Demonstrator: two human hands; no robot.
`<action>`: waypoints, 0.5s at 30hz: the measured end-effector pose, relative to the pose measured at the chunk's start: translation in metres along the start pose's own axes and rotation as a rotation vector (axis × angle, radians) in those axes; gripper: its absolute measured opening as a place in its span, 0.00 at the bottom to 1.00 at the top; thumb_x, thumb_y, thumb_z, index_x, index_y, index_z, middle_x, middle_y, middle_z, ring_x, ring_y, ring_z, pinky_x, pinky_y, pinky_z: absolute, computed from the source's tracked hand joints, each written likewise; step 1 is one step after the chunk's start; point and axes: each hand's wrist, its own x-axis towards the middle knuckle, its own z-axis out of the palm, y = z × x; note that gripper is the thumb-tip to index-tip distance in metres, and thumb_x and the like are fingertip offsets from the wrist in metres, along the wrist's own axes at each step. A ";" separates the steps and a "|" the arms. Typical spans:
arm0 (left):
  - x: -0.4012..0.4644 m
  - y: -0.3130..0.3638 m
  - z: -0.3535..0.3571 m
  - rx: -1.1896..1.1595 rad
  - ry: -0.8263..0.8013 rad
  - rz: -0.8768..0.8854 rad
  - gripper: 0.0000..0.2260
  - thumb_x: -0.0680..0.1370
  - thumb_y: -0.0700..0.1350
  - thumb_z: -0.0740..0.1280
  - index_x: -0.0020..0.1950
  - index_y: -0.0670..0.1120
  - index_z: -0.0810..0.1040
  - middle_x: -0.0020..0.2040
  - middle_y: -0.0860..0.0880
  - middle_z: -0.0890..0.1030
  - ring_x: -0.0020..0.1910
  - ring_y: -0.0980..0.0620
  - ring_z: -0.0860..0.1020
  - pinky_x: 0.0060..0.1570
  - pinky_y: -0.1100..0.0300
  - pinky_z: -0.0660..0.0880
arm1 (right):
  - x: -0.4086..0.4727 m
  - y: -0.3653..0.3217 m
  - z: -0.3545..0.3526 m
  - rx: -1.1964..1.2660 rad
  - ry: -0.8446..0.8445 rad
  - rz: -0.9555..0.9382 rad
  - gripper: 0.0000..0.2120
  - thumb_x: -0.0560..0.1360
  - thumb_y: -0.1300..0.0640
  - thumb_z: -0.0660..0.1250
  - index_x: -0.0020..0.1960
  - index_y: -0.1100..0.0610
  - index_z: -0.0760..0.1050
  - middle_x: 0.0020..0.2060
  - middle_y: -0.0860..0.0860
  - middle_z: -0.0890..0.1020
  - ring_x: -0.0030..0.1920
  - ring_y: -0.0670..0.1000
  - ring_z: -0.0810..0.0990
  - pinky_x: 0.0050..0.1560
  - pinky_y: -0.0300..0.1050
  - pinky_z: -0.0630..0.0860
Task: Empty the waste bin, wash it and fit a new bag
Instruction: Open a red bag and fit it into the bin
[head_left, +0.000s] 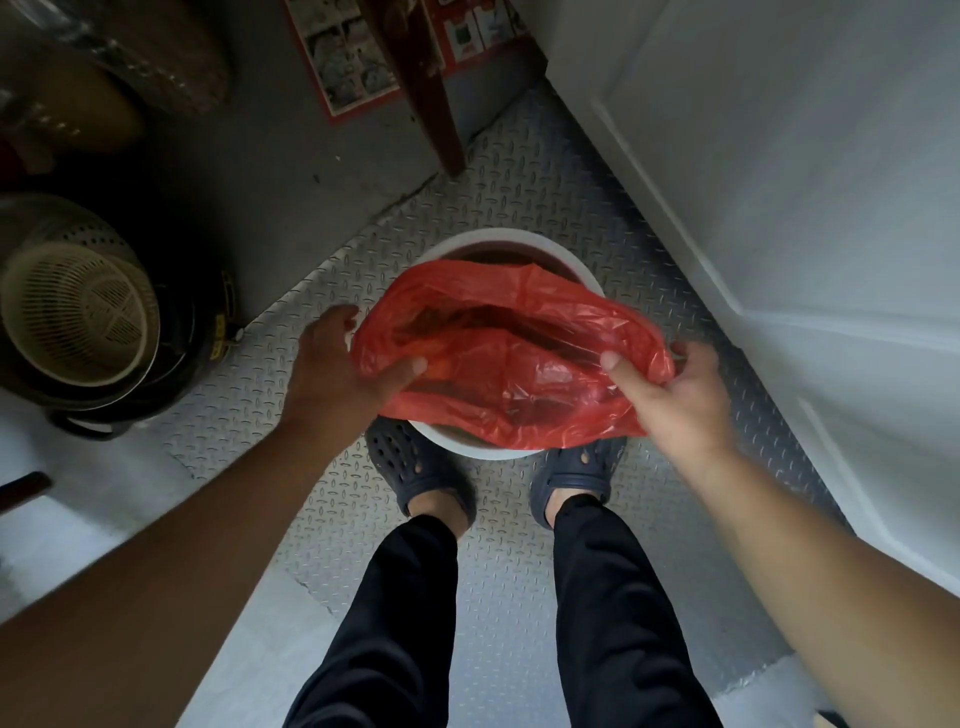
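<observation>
A round waste bin with a white rim (524, 243) stands on the floor just ahead of my feet. Over its mouth hangs a red plastic bag (511, 358), held spread wide with its mouth facing up. My left hand (345, 366) grips the bag's left edge, thumb inside the mouth. My right hand (675, 395) pinches the right edge between thumb and fingers. The bag covers most of the bin's inside, so only a dark strip shows at the far rim.
The floor is grey checker-plate matting (519, 187). A white door (779, 208) runs along the right. At the left stand stacked perforated baskets on a dark pot (78, 317). A wooden leg (434, 109) and a red printed sheet lie beyond the bin.
</observation>
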 end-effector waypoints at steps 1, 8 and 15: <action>-0.008 -0.004 0.004 -0.032 -0.005 -0.054 0.39 0.65 0.61 0.79 0.70 0.50 0.68 0.64 0.48 0.76 0.61 0.48 0.77 0.60 0.46 0.77 | -0.006 0.005 -0.001 0.012 -0.020 -0.001 0.39 0.61 0.34 0.77 0.62 0.51 0.66 0.44 0.40 0.79 0.40 0.37 0.79 0.42 0.35 0.74; -0.034 -0.012 0.030 -0.522 -0.142 -0.553 0.03 0.77 0.42 0.71 0.44 0.46 0.79 0.42 0.47 0.82 0.45 0.48 0.80 0.52 0.51 0.80 | -0.039 0.043 0.015 0.499 -0.278 0.383 0.11 0.71 0.52 0.76 0.51 0.52 0.79 0.50 0.54 0.86 0.49 0.54 0.84 0.48 0.48 0.81; -0.047 -0.016 0.025 -0.933 -0.079 -0.714 0.03 0.79 0.40 0.68 0.47 0.46 0.80 0.41 0.48 0.83 0.39 0.54 0.81 0.35 0.63 0.78 | -0.045 0.042 0.024 0.984 -0.299 0.688 0.09 0.69 0.64 0.74 0.46 0.54 0.78 0.32 0.48 0.81 0.26 0.44 0.73 0.23 0.35 0.69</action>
